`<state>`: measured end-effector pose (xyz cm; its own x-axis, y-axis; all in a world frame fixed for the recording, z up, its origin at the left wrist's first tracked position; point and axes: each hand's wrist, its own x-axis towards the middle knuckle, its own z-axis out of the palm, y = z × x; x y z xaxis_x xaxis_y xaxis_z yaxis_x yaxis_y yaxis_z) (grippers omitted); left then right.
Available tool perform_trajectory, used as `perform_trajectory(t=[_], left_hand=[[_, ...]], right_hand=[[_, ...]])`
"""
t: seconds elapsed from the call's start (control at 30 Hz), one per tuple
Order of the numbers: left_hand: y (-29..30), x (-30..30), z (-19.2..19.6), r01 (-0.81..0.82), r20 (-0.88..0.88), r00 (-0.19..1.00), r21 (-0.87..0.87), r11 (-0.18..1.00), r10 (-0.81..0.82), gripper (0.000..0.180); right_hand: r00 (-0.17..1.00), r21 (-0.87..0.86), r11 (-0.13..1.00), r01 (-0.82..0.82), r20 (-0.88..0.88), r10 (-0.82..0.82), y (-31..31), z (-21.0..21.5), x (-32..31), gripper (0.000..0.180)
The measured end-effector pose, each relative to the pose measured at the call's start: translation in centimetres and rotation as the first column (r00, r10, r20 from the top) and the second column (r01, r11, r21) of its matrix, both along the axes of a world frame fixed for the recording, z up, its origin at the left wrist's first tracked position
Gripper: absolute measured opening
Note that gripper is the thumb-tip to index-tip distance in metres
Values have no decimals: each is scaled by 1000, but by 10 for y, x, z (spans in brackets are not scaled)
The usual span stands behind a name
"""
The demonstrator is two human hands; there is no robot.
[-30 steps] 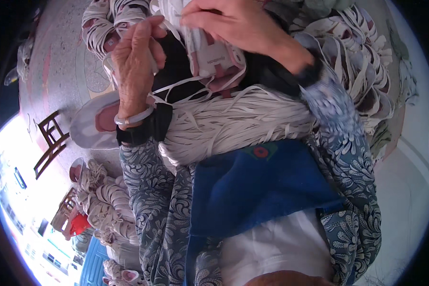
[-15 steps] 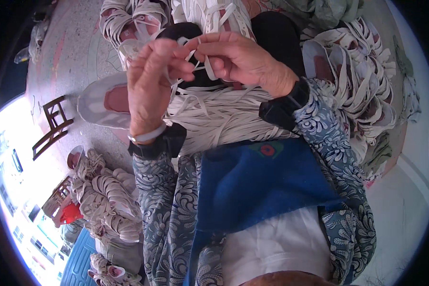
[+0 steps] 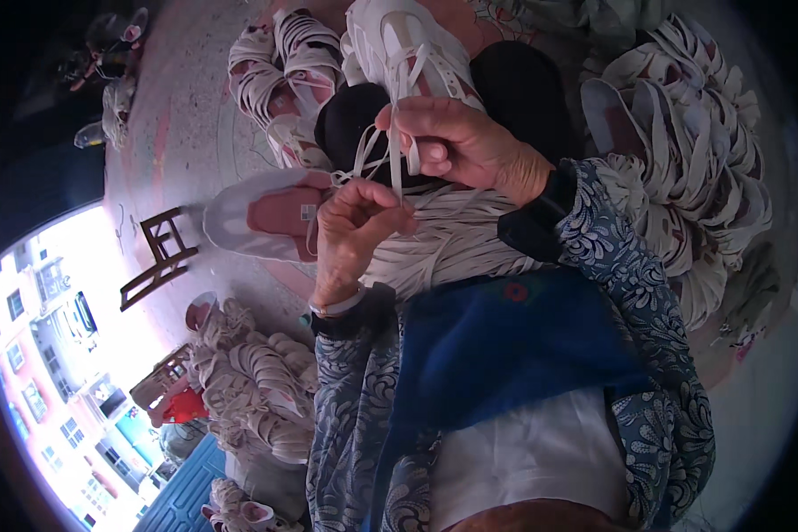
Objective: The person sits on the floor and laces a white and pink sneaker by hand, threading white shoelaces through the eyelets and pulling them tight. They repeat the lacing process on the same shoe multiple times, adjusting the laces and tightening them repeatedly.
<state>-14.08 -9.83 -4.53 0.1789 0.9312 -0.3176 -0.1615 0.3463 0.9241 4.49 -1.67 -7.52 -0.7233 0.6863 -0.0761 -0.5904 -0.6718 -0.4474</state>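
Note:
Pale flat shoelaces (image 3: 395,146) stretch between my two hands, above my lap. My left hand (image 3: 356,232) is closed in a pinch on a lace at its lower end. Higher up and to the right, my right hand (image 3: 465,146) grips the lace between thumb and fingers, with a loop hanging below. Just beyond the hands lies a white sneaker upper (image 3: 408,40) with laces over its front. A thick bundle of loose laces (image 3: 479,235) lies across my lap. Left of my left hand is a whitish shoe upper (image 3: 239,217) with a pink inside.
Stacked shoe uppers (image 3: 683,151) fill the right side. More uppers (image 3: 284,75) lie at the far left, and another heap (image 3: 257,372) sits at the lower left. A small wooden stool (image 3: 161,257) stands on the floor (image 3: 182,133). A blue plastic object (image 3: 186,488) is beside the heap.
My left hand has come down and right, drawing a lace taut below my right hand. My right hand has lowered slightly. The whole view has shifted, showing more on the left.

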Motion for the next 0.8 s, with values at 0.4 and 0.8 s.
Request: perform_trajectory(t=[0.4, 0.8], left_hand=[[38, 12, 28, 120, -106, 989, 137, 983, -106, 42], [51, -14, 48, 42, -207, 977, 419, 907, 51, 21]], right_hand=[[560, 918, 368, 149, 229, -796, -8, 15, 0, 17], [685, 521, 840, 152, 557, -469, -8, 31, 19, 24]])
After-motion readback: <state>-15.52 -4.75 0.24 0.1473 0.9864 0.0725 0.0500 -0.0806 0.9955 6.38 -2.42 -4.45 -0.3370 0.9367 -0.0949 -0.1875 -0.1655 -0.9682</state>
